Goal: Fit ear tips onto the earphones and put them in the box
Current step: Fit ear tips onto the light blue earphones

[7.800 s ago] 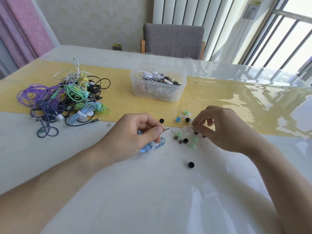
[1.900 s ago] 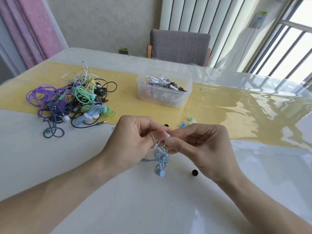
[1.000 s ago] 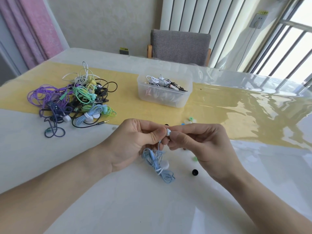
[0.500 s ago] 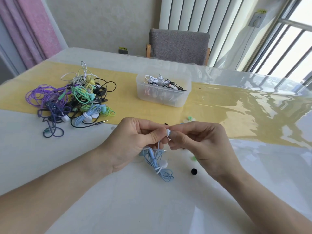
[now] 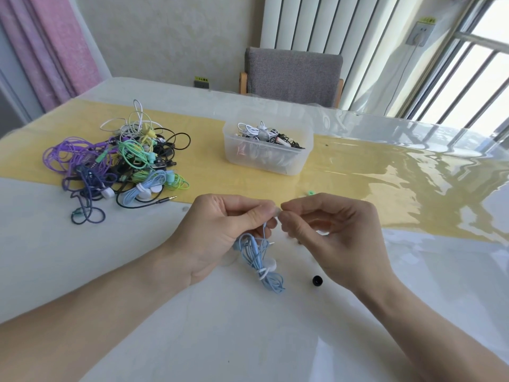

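Two hands meet at mid-frame. The left hand pinches one bud of a light blue earphone set between thumb and forefinger; the right hand pinches a small pale ear tip against that bud, its other fingers curled. Whether the tip is seated on the bud cannot be told.

The blue set is one bundle, its cord wound and tied. It hangs from the left hand's pinch, long axis running down and slightly right in the frame, lower loops resting on the bench. A second white bud shows on the bundle's right side, and the plug tip pokes out to the right near the top.

Loose tips in view: one black tip on the bench just right of the bundle, below the right hand's wrist, and one green tip above the right hand, on the yellow runner. Any others are hidden behind the hands.

One clear plastic box stands on the runner in the upper middle, holding white and black earphones. One tangled pile of earphones lies at the upper left, well apart from the box.

The bench's near half, below the hands, is open white surface; its far edge runs along the top, with one grey chair behind it.
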{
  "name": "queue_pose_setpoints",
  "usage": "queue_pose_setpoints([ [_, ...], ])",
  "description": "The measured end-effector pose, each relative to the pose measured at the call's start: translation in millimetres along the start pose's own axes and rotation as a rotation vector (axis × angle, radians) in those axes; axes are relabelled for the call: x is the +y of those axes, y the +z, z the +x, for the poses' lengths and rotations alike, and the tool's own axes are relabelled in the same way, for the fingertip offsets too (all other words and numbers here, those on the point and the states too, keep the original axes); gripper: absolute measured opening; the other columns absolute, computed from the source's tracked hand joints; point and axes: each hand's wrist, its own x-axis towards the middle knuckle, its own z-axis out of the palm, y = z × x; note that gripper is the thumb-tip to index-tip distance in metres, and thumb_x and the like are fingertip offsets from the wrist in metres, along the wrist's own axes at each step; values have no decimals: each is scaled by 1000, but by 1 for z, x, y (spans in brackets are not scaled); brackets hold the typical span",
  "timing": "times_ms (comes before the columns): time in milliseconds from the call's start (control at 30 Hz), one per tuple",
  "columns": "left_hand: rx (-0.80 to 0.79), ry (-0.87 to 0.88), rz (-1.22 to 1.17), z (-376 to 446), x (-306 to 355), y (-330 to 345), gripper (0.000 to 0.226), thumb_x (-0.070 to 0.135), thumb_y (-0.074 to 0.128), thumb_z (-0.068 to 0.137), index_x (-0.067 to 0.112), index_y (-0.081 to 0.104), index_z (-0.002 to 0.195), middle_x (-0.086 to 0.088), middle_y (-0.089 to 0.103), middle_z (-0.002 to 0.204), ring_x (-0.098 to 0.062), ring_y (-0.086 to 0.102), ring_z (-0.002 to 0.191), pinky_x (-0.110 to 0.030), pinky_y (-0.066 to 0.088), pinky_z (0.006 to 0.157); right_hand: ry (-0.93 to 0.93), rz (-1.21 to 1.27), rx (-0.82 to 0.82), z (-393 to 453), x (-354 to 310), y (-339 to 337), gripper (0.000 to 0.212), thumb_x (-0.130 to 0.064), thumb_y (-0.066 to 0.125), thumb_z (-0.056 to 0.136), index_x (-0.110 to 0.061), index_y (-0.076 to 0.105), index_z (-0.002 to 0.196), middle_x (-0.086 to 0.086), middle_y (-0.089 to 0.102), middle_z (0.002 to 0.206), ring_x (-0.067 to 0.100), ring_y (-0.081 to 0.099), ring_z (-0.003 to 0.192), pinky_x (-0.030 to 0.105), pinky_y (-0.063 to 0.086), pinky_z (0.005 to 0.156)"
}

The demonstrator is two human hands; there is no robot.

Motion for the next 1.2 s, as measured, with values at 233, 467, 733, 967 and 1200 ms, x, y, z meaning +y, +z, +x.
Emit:
queue_pose_setpoints([
  [233,-58,113,111,-1,0,-4,30,10,68,74,1,72,103,-12,73,75,-15,66,65,-20,54,65,62,77,-45,3,1,-2,7,-5,78,83,-11,77,81,-2,76,73,11,69,62,18,53,62],
  [467,-72,304,286,-2,-1,-6,19,-4,66,84,7,73,98,-13,71,72,-13,60,60,-21,51,60,149,168,-97,3,-2,-4,6,-6,79,80,-12,80,79,6,75,71,15,68,62,22,53,62],
  [733,36,857,737,-3,-3,-8,14,4,69,85,5,76,97,1,68,74,-12,63,65,-22,50,64,607,715,-242,3,-9,2,13,-11,72,69,-5,80,76,7,63,64,10,58,54,18,51,54],
  [967,88,981,829,-1,-2,-7,10,4,69,86,1,76,93,-3,69,74,-16,63,65,-29,51,61,558,674,-155,2,-7,7,16,-15,74,68,-5,80,79,8,67,67,11,62,55,19,53,54],
  [1200,116,643,508,0,-1,-2,18,14,68,83,18,74,99,5,75,80,-12,69,72,-25,55,71,216,245,-31,7,1,-3,43,-28,85,63,-12,75,102,1,73,82,14,66,68,27,52,63],
])
